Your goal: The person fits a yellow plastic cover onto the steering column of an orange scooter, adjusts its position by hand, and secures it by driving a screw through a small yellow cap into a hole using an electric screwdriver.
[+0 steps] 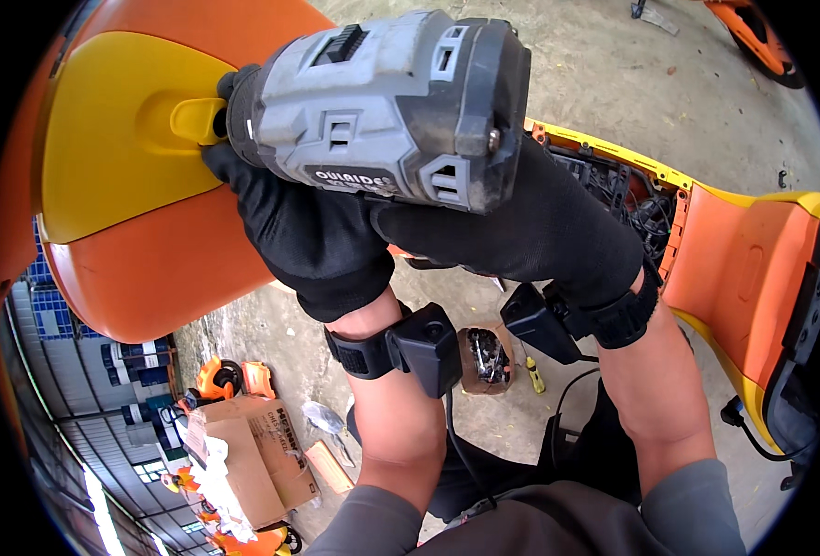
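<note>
Two gloved hands (410, 232) — gripping grey power driver (382, 102).

Both gloved hands grip a grey power drill (387, 102): left hand (303, 222) near its nose, right hand (530, 222) behind; the nose presses a yellow panel (113, 130) on an orange shell (151, 269)

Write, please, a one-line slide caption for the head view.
Two black-gloved hands, left hand and right hand, hold a grey power driver against a yellow-and-orange panel.
</note>
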Demonstrator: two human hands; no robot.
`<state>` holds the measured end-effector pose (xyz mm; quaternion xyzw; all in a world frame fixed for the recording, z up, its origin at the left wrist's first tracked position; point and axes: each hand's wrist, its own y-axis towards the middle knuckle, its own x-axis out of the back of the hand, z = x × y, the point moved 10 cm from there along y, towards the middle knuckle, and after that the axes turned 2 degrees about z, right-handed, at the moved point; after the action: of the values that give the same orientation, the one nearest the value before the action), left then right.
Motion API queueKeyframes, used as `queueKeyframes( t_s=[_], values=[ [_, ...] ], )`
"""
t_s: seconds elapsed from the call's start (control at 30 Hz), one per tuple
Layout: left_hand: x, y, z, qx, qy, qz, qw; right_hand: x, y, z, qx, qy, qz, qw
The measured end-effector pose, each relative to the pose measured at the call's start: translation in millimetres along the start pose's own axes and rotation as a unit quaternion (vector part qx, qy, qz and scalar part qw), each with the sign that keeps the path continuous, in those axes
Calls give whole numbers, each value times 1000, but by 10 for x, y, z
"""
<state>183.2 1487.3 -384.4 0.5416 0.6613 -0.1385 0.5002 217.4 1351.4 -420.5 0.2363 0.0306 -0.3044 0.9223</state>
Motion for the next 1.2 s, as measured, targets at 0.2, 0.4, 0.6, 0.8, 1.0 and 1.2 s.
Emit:
queueKeyframes(
  t_s=[0.2, 0.4, 0.6, 0.8, 1.0, 1.2],
  values=[
    [-109, -51, 95, 60, -65, 59, 994, 38, -36, 186, 84, 8, -58, 995],
    [-92, -46, 61, -14, 6, 36, 999, 36, -80, 157, 64, -51, -31, 996],
    [-90, -40, 44, -38, 30, 30, 998, 21, -48, 200, 121, -44, -29, 991],
    [-98, -4, 80, -6, -41, 30, 999, 20, -43, -6, -38, 5, -23, 999],
    [-34, -26, 82, -20, -29, 12, 999, 28, -29, -2, -7, 11, -22, 1000],
    [-91, -3, 88, 28, -69, 72, 995, 30, -60, 183, 141, -84, -25, 986]
  ],
)
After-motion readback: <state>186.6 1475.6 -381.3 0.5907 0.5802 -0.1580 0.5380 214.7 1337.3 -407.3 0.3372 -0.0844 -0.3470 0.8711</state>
